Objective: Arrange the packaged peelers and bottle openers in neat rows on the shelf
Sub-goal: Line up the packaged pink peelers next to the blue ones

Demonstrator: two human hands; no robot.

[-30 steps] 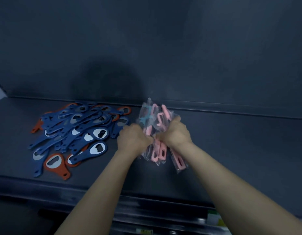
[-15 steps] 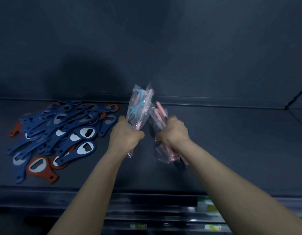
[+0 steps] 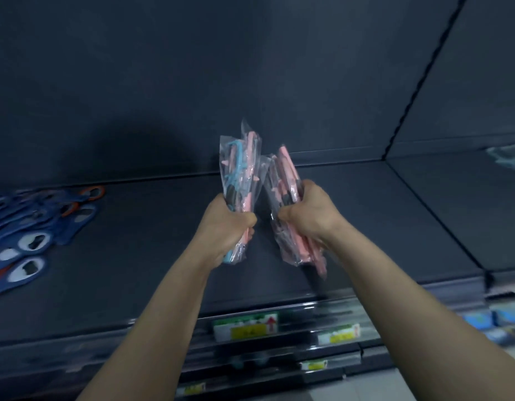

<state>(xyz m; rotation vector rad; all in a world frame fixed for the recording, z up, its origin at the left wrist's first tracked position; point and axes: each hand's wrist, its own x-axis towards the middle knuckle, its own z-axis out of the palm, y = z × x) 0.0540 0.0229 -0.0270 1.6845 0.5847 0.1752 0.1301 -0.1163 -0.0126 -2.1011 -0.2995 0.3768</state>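
Note:
My left hand (image 3: 227, 227) is shut on a bunch of packaged peelers (image 3: 240, 169), pink and light blue in clear bags, held upright above the dark shelf (image 3: 351, 227). My right hand (image 3: 308, 215) grips a second bunch of pink packaged peelers (image 3: 285, 175), tilted a little left, its lower ends hanging below my fist. The two bunches are apart, close side by side. A loose pile of blue and orange bottle openers (image 3: 30, 227) lies on the shelf at the far left, partly cut off by the frame edge.
The shelf's dark back wall (image 3: 250, 82) rises behind. A neighbouring shelf section (image 3: 467, 212) lies to the right with a pale package (image 3: 508, 157) at its far edge. Price labels (image 3: 244, 327) run along the front rail; lower shelves show below.
Both hands lifted the peelers off the shelf and split them into two bunches, one in each hand. The view swung right, so the bottle openers slid toward the left edge.

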